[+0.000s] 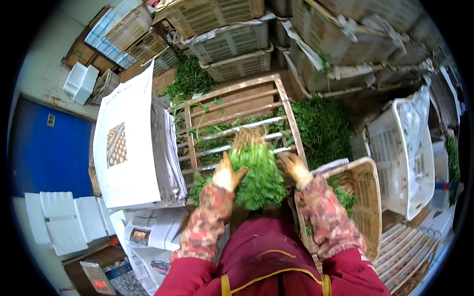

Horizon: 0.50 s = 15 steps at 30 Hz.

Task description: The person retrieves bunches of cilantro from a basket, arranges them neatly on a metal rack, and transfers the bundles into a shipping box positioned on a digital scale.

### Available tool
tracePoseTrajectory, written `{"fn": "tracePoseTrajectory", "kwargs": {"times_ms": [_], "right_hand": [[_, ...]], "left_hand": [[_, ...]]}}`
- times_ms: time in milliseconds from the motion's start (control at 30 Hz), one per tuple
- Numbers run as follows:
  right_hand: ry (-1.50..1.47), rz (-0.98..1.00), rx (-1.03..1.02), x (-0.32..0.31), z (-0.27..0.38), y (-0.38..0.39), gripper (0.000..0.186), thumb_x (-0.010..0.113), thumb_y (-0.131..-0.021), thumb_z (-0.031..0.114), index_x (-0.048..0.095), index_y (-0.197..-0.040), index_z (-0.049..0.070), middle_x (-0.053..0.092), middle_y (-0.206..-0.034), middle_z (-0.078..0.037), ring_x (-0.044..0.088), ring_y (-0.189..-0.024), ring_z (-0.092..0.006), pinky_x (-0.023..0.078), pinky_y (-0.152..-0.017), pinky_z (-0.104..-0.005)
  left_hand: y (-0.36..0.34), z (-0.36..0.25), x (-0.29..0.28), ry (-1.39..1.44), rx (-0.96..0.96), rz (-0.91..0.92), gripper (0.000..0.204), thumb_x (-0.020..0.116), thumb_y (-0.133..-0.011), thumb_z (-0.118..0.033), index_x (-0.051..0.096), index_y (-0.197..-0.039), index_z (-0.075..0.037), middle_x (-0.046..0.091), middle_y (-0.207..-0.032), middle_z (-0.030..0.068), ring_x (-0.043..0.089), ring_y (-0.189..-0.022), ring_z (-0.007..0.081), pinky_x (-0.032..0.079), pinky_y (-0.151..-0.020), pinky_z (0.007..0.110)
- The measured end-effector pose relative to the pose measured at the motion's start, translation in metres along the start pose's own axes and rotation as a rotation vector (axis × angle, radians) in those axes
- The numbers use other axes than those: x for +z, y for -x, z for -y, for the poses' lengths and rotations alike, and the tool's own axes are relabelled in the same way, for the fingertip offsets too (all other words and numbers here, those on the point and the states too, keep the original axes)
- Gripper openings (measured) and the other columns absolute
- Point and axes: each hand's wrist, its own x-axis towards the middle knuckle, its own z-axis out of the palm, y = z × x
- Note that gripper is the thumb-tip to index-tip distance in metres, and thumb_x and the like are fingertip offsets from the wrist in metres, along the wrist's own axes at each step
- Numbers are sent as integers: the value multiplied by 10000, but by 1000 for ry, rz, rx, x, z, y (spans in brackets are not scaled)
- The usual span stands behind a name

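Our left grip (pixel 227 173) touches the greens (pixel 259 178), clasp unclear; our right grip (pixel 295 168) spreads unclenched beside them. Newspapers (pixel 138 163) edge the slatted surface (pixel 290 113) at left; crates (pixel 229 48) stand beyond.

Produce-packing workshop or storeroom, by the look of it. Main sign: leafy greens in bulk, a dark heap (pixel 323 123) beside a slatted frame (pixel 292 116), and a rooted bunch (pixel 259 180) at the frame's near side. Slotted plastic crates (pixel 229 49) stacked along the far side; more greens in a tan basket (pixel 370 197) at right. Thick newspaper pile (pixel 140 172) at left, white foam boxes (pixel 81 81) beyond, pale foam pieces (pixel 61 212) near a blue door (pixel 49 153). Lower left, a device with red lit display (pixel 98 278), possibly a scale; too near the rim to be sure.
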Motion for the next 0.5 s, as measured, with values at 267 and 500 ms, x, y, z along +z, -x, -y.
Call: {"fn": "tracePoseTrajectory", "kwargs": {"times_ms": [267,500], "right_hand": [[390,-161,-39,5,17,-39,591,629,-859,532,634,-1162,25,693,-916,-130,651,-790,-237,504,-726,-323],[769,-104,110,52,27,-99,833,582,-778,728,684,-1057,-50,686,-1021,-231,646,-995,-371,490,-875,-379]], "left_hand": [[-17,31,-14,429,-68,97,632,650,-880,-342,455,-1340,46,522,-1294,307,515,-1216,399,418,-1009,406],[-50,16,-1,358,9,202,710,584,-895,-520,487,-1324,37,597,-1218,261,574,-1152,377,460,-951,423]]}}
